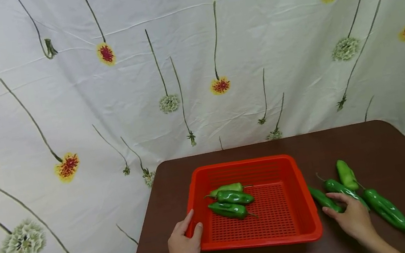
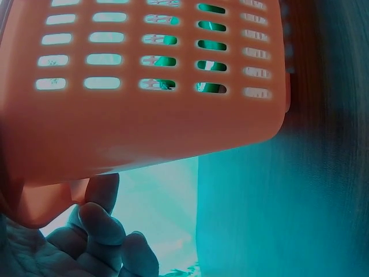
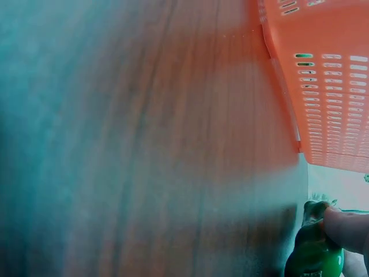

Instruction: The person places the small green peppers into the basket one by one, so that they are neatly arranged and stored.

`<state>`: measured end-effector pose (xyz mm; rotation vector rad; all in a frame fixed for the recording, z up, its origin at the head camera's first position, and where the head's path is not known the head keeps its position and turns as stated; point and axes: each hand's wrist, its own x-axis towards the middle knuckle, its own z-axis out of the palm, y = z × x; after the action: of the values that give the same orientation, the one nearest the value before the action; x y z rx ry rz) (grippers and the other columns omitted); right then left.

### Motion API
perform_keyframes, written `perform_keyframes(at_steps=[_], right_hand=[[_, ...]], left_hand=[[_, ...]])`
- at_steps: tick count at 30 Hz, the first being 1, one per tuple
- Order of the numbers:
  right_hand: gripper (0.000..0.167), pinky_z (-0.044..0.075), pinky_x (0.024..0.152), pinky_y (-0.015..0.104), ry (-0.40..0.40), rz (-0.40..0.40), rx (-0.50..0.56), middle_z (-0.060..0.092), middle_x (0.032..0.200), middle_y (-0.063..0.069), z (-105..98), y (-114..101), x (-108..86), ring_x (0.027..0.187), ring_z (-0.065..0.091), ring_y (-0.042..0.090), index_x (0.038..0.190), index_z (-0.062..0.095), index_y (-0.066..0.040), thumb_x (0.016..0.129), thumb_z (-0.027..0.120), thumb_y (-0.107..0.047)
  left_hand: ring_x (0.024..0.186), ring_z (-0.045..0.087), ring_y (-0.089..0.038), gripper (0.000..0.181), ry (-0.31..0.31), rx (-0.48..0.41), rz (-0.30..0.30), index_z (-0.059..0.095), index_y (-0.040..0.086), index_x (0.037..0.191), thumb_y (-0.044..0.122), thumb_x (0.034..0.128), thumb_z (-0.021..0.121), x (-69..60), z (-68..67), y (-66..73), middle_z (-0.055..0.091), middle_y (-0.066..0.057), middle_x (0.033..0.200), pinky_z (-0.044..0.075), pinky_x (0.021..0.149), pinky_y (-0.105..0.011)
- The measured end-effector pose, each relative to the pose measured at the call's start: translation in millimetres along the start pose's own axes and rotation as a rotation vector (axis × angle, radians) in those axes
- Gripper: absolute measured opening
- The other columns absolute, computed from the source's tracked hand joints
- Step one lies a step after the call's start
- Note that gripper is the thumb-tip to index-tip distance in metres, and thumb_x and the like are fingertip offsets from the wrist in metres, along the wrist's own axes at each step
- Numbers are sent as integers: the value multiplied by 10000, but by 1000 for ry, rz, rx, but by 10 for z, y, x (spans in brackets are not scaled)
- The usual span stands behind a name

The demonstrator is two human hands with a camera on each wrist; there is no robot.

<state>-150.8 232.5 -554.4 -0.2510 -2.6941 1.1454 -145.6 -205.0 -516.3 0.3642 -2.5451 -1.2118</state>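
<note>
A red plastic basket (image 1: 263, 242) with slotted sides stands on the table. My left hand (image 1: 184, 242) grips its left rim, thumb toward the inside; the left wrist view shows curled fingers (image 2: 104, 225) under the rim. Inside the basket lie three green peppers (image 1: 235, 196), toward its left side. To the right of the basket, my right hand (image 1: 352, 215) pinches a green pepper (image 1: 323, 199) lying close to the basket wall. In the right wrist view, the thumb presses on that pepper (image 3: 314, 254); the other fingertips are mostly out of sight.
Beside the right hand lie three more peppers: a light green one (image 1: 346, 175), a dark green one (image 1: 333, 186) partly behind the hand and a long one (image 1: 385, 209). A flowered white cloth (image 1: 190, 56) hangs behind the dark brown table (image 1: 350, 136).
</note>
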Motion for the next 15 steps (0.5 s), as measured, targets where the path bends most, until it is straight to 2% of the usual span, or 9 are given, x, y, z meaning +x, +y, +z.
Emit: perform_keyframes(at_steps=[5,10,15], right_hand=[[468,506,868,465,42,18,-5,715,1170,224,-25,-11,-4,1062,687,379,1246,696,-80,829,827,-248],[516,477,908,565,22,41,19,682,1219,264,-85,-24,18,1116,645,431,1301,654,-70,871,786,-323],[531,491,894,576,29,46,24,662,1258,264,-129,-19,39,1101,659,420,1317,635,-62,883,771,-336]], left_hand=[[1115,671,-244,456,6,-3,6,672,256,1334,241,886,757,-5,8,27,720,-15,1172,546,899,-479],[1130,666,-247,456,-2,-9,1,665,258,1341,240,894,751,-3,3,42,717,-20,1180,540,920,-482],[1132,664,-257,458,-3,-11,7,661,247,1347,233,898,749,-1,-1,33,716,-33,1182,537,917,-493]])
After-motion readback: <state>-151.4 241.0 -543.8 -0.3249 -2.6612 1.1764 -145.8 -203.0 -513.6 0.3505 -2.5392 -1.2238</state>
